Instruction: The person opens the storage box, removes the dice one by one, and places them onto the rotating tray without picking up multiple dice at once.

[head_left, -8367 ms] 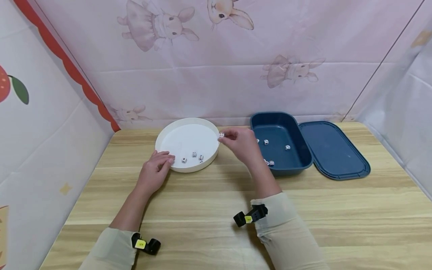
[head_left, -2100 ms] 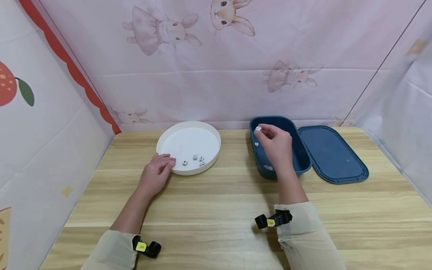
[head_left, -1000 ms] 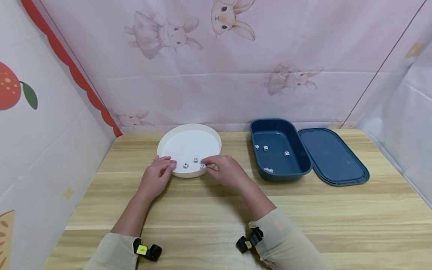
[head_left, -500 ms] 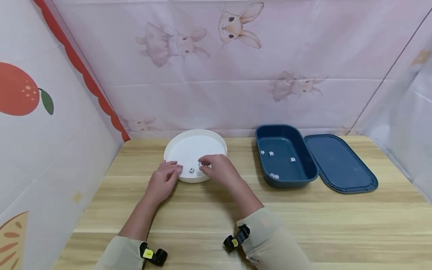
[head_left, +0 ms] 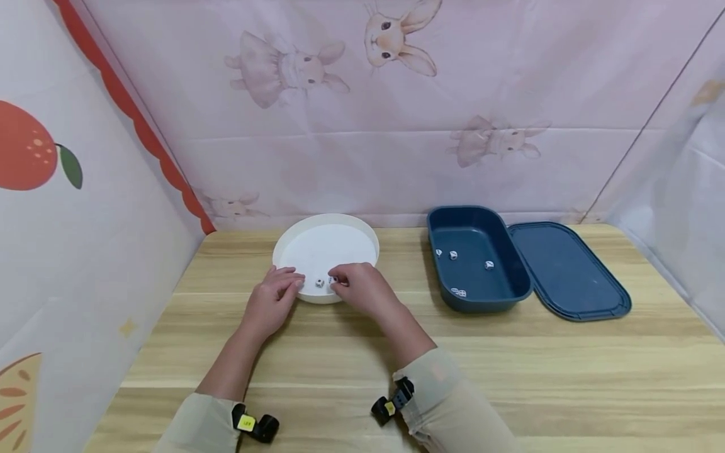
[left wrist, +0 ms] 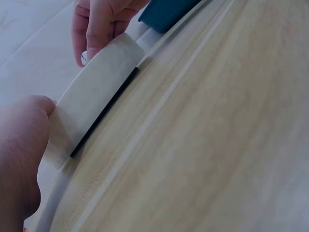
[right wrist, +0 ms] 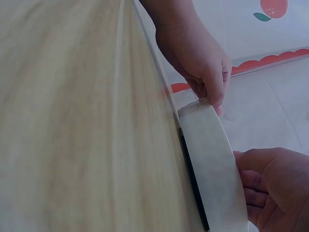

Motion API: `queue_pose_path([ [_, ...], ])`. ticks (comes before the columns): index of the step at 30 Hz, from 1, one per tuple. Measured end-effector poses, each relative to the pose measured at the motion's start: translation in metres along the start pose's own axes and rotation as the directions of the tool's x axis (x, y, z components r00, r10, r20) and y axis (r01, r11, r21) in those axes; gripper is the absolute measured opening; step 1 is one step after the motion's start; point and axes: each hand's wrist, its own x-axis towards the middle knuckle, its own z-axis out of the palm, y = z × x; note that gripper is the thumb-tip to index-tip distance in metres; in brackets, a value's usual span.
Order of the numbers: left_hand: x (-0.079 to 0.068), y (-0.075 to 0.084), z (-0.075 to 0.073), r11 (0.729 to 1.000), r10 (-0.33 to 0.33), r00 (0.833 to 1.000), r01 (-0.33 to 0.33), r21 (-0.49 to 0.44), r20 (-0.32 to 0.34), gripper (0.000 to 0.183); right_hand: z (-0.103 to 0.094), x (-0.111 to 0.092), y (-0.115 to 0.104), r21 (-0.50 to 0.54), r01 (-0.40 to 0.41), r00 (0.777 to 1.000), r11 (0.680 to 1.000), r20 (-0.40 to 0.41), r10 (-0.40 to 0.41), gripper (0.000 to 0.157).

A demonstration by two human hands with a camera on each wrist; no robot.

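Left wrist view, upper left: your right hand [left wrist: 103, 25], back from the blue box [left wrist: 166, 13], pinches a cubic die [left wrist: 84, 58], pips cameraward; lower left, your left hand [left wrist: 23, 150] grips the tray [left wrist: 96, 84].

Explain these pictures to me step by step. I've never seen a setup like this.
There is no robot here: the work is done by a person's two bare hands. The large picture comes from a camera worn on the head, looking forward and down. The two slanted close-ups come from the left-wrist camera and the right-wrist camera.

On the wooden table stand a round white tray and a blue box with several dice inside. A flat blue lid lies beside the box.

The left hand holds the tray's rim. The right hand pinches a die at the tray's near side; at least one more lies in the tray.
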Motion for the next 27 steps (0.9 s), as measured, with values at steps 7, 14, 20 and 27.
queue_pose_path([
  [7, 0.001, 0.000, 0.000, 1.000, 0.021, 1.000, -0.021, -0.016, -0.008, 0.023, 0.000, -0.001, 0.002, 0.019, 0.004, 1.000, 1.000, -0.007, -0.004, 0.024],
  [14, 0.001, 0.000, 0.001, 0.999, 0.035, 0.999, -0.035, -0.027, -0.017, 0.023, -0.011, -0.002, 0.001, 0.021, -0.004, 1.000, 1.000, -0.007, 0.004, 0.025],
  [20, 0.002, 0.000, 0.001, 0.998, 0.048, 0.998, -0.048, -0.027, -0.028, 0.015, -0.032, -0.005, -0.002, 0.068, -0.104, 0.994, 0.992, -0.010, 0.105, 0.029],
  [27, 0.001, 0.001, 0.001, 1.000, 0.020, 1.000, -0.020, -0.015, -0.008, 0.016, -0.061, -0.014, 0.010, 0.141, -0.189, 0.974, 0.972, -0.100, 0.204, 0.031],
])
